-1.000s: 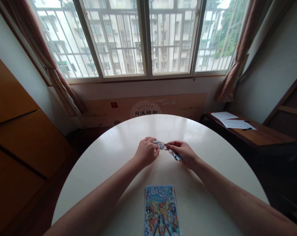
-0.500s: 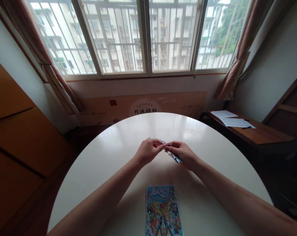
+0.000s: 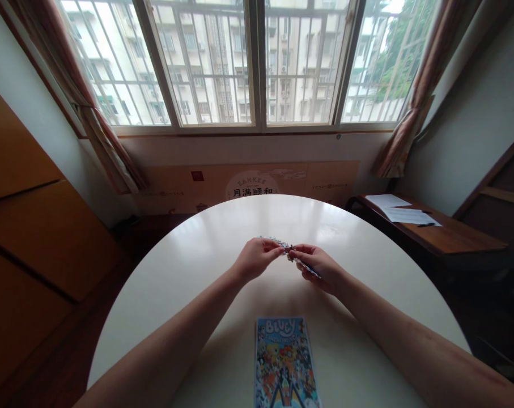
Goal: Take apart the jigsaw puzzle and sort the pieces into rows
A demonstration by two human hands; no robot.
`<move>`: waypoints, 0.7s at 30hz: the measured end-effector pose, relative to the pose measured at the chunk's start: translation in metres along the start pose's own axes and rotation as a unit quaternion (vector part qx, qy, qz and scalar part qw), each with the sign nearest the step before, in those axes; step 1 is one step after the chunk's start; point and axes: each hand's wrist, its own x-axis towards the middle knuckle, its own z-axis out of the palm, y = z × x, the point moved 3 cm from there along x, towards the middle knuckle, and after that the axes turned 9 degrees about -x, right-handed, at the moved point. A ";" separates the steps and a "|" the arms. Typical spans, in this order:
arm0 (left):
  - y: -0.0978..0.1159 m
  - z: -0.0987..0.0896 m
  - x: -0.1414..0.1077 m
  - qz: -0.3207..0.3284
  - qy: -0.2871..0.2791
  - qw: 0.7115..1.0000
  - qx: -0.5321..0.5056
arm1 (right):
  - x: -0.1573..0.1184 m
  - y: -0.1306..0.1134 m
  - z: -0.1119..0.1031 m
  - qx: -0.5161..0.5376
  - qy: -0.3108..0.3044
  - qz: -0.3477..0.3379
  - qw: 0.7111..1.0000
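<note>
My left hand (image 3: 259, 260) and my right hand (image 3: 318, 266) meet above the white round table (image 3: 163, 323). Between their fingertips are small joined jigsaw puzzle pieces (image 3: 289, 250). My left thumb and fingers pinch one side; those of my right hand pinch the other. A narrow run of the pieces slants down under my right palm, partly hidden by the fingers. More pieces show just beyond my left fingers, too small to tell whether they are joined. Nearer me, a colourful sheet or booklet (image 3: 286, 362) printed "BLUEY" lies flat, its lower edge cut off by the frame.
On the right stands a brown wooden side table (image 3: 464, 235) with white papers (image 3: 412, 215) and a dark pen (image 3: 427, 225). A long printed box or panel (image 3: 325, 175) is below the barred window. Wooden cabinets (image 3: 35, 243) stand at the left.
My right hand has turned slightly, so the strip of pieces is now more covered by its fingers. My left hand stays nearly in place, and the camera view has shifted a little.
</note>
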 end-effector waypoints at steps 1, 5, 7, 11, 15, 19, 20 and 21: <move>-0.001 0.000 0.000 -0.008 -0.004 1.000 -0.018 | 0.000 0.000 0.000 0.002 -0.004 0.003 1.000; -0.005 0.001 0.002 -0.069 -0.008 0.994 -0.086 | -0.003 -0.002 0.002 0.006 -0.006 -0.001 1.000; -0.007 -0.002 0.003 -0.105 0.000 0.989 -0.102 | -0.005 -0.005 0.004 0.004 -0.008 -0.010 1.000; -0.012 -0.016 0.004 -0.105 0.028 0.994 0.020 | -0.006 -0.007 0.006 -0.015 -0.002 -0.018 1.000; -0.018 -0.026 0.006 -0.035 0.056 0.971 0.230 | -0.002 -0.004 0.006 -0.030 0.016 0.000 0.999; -0.027 -0.024 0.008 -0.012 0.080 0.950 0.301 | 0.000 -0.002 0.005 -0.038 0.020 0.006 0.999; -0.028 -0.024 0.009 -0.015 0.087 0.947 0.308 | 0.000 -0.002 0.005 -0.040 0.016 0.005 0.999; -0.029 -0.023 0.010 -0.016 0.096 0.944 0.315 | -0.001 -0.002 0.006 -0.041 0.013 0.003 0.999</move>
